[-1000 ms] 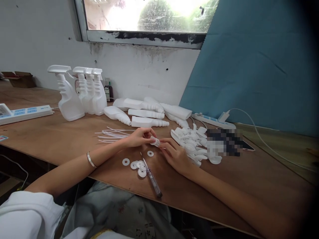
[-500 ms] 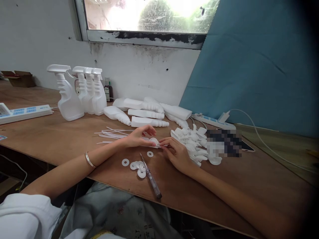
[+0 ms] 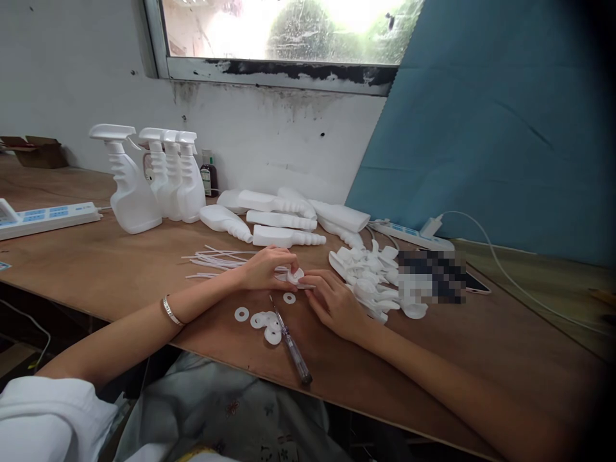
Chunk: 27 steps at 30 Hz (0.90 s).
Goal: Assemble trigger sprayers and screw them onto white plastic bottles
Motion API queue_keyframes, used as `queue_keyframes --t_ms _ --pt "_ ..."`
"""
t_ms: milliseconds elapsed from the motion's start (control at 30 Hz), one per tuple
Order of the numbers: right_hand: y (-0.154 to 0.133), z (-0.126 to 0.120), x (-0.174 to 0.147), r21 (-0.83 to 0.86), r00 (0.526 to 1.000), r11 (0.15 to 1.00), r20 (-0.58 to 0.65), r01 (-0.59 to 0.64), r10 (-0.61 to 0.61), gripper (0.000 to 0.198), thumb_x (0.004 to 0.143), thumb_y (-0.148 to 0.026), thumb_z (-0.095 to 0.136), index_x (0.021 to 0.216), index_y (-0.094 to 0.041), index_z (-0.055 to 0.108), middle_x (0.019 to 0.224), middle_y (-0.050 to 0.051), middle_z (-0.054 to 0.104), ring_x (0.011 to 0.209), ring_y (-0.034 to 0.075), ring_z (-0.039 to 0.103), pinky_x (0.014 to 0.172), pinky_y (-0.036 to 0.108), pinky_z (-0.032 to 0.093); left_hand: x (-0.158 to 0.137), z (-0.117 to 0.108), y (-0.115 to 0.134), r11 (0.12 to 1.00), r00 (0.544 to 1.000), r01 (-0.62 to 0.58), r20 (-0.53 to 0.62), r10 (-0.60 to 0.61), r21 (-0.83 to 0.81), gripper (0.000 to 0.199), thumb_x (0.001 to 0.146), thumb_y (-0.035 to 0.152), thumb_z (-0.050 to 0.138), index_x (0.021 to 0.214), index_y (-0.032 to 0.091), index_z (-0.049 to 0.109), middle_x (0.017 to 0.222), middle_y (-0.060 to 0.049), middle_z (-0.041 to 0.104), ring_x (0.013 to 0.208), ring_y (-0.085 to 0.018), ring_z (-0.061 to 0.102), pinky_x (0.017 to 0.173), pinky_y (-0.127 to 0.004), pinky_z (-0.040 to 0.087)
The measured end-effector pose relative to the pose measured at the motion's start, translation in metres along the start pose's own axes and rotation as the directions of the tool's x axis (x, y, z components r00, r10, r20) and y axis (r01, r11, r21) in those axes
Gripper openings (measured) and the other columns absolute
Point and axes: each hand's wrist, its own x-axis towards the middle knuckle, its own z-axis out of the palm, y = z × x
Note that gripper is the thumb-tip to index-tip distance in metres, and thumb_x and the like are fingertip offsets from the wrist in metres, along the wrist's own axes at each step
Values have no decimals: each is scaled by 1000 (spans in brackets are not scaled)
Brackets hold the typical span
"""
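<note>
Above the middle of the table, both hands are closed on a white spray trigger head (image 3: 295, 276). Its round collar faces up toward me. My left hand (image 3: 265, 268) grips the collar end, with the index finger bent down onto it. My right hand (image 3: 339, 305) pinches the other end from the right between thumb and fingers. Just below lie a single white ring washer (image 3: 289, 298), a small cluster of washers (image 3: 273, 336) and a screwdriver (image 3: 293, 350) with a clear handle. Thin white dip tubes (image 3: 216, 258) lie behind my left hand.
A heap of white spray heads (image 3: 368, 276) lies right of my hands. White bottles (image 3: 289, 237) lie along the wall. Several spray bottles (image 3: 135, 192) with heads fitted stand at back left, near a dark bottle (image 3: 208, 176). Power strips (image 3: 52, 218) and a phone (image 3: 476, 283) flank the work area.
My left index finger has curled down onto the collar; before, the left fingers were raised above it. The spray head has shifted slightly left and tilted. The loose washers and screwdriver stay put.
</note>
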Motion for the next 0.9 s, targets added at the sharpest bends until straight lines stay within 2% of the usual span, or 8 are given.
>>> queue_keyframes --t_ms 133,333,467,667,900 --pt "-3 0 0 -83 997 994 9 -70 71 24 82 -13 46 105 -20 46 104 9 54 97 23 52 83 40 46 -1 0 1 998 999 -43 -24 44 35 32 67 44 68 71 16 53 79 -2 64 80 -16 56 79 -26 34" --pt "-3 0 0 -153 996 987 69 -47 58 25 83 -17 46 108 -20 46 107 9 53 95 23 54 80 40 47 -1 -1 3 990 994 -111 -6 112 86 29 70 44 65 70 16 56 79 -2 64 80 -15 56 76 -25 33" --pt "-4 -1 0 -159 993 986 101 -49 65 27 83 -17 46 110 -21 47 108 10 53 93 23 56 77 38 48 -1 -1 3 987 992 -123 -9 125 106 29 71 45 63 70 17 56 77 -2 64 78 -15 56 74 -25 34" --pt "-5 -2 0 -153 995 988 87 -36 50 24 84 -17 44 107 -21 48 105 9 55 90 21 57 75 37 49 -1 0 3 982 988 -146 -32 150 122 30 71 46 64 68 16 58 75 -2 65 75 -14 57 73 -26 34" --pt "-8 -2 3 -137 992 989 99 -61 74 20 85 -16 42 103 -21 50 104 8 56 91 21 57 75 35 49 0 1 3 987 990 -130 -40 134 96 31 71 46 63 65 16 59 71 -4 66 73 -15 57 71 -26 38"
